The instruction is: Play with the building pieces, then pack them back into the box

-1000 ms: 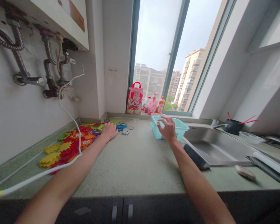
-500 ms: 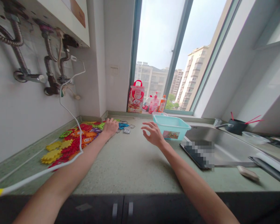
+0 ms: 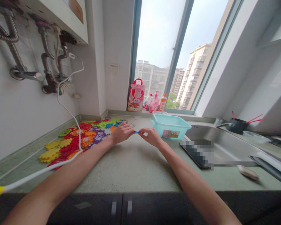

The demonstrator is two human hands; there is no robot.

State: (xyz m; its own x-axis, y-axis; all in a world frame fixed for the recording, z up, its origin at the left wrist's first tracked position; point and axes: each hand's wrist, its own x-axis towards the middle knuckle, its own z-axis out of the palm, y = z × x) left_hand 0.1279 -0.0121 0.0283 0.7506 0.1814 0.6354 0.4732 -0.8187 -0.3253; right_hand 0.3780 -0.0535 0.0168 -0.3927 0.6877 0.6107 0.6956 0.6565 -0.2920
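My left hand (image 3: 122,132) and my right hand (image 3: 151,136) meet over the middle of the counter. Between their fingertips is a small blue gear-shaped plastic piece (image 3: 136,132), seen edge-on and mostly covered by the fingers. Both hands are closed in a pinch, one on each side of it. Left of my left hand lies a spread of gear-shaped pieces (image 3: 85,137) in red, orange, yellow, green, purple, blue and white. A light-blue plastic bin (image 3: 182,132) with a picture label stands just beyond my right hand.
A black flat slab (image 3: 193,154), partly pixelated, lies by the steel sink (image 3: 224,145). A bar of soap (image 3: 248,172) is on the counter's front right. A white cable (image 3: 81,137) crosses over the pieces. Bottles (image 3: 155,102) and a red bag (image 3: 135,98) stand on the sill.
My left hand has come right from the pile with the blue piece. My right hand has gone from open to pinching that piece's other side.
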